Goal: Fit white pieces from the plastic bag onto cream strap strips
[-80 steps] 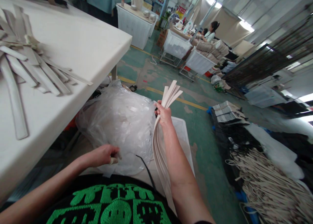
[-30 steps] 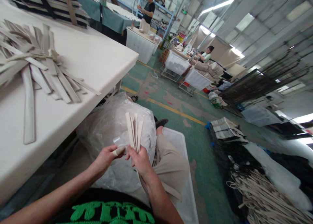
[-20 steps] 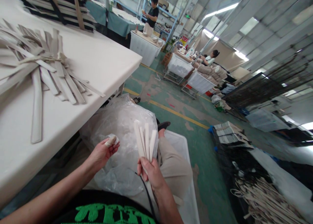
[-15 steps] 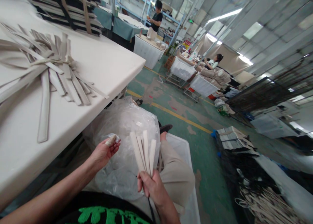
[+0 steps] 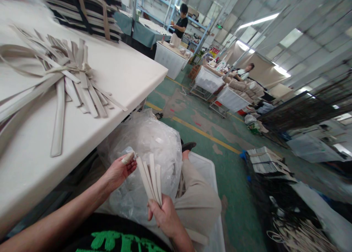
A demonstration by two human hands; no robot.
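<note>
Table (image 5: 137, 68) seen left of plastic bag (image 5: 167, 145) | pale strips (image 5: 146, 178) held above bag, best kept fanned, gripped low | hands apart: strips clamped by right hand (image 5: 165, 212); left hand (image 5: 117, 174) near tips, grip unclear

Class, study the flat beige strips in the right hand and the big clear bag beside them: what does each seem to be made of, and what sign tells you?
Flat beige strips in the right hand: probably fabric or webbing, matt, with smooth faces; synthetic leather is possible.

Big clear bag: thin plastic film, glossy, judging by its see-through creases and bright glints.
</note>
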